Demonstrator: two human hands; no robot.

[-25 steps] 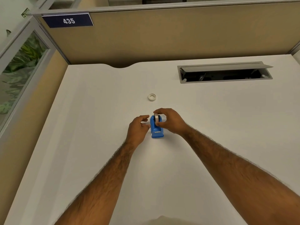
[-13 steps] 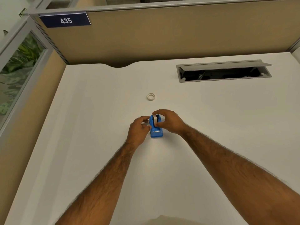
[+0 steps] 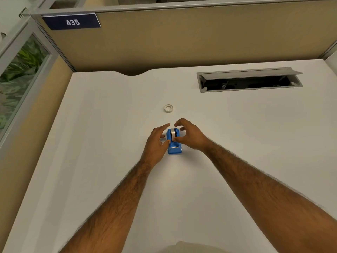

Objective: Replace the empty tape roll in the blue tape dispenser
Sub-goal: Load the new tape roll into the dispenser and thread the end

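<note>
1. Blue tape dispenser [image 3: 174,146]: we see it standing on the white desk [image 3: 109,143], about midway across and between our two hands. Its long axis runs from far to near; the low cutter end points toward us and the rounded end that holds the roll points away, toward the partition [image 3: 200,39].
2. On the partition's top left corner we read a dark blue sign [image 3: 71,21] with the white number "435". We find no brand or writing legible on the dispenser.
3. A grey cable hatch [image 3: 249,79] stands open in the desk at the far right.
4. Our left hand [image 3: 156,143] is spread, its thumb touching the dispenser's left side, the fingers reaching past the far end.
5. Our right hand [image 3: 189,136] is curled loosely open around the right side, with the thumb against the dispenser beside the roll.
6. A tape roll [image 3: 172,133] sits on edge in the dispenser's far end.
7. An empty white core [image 3: 168,108] lies flat on the desk beyond the hands, apart from them.
</note>
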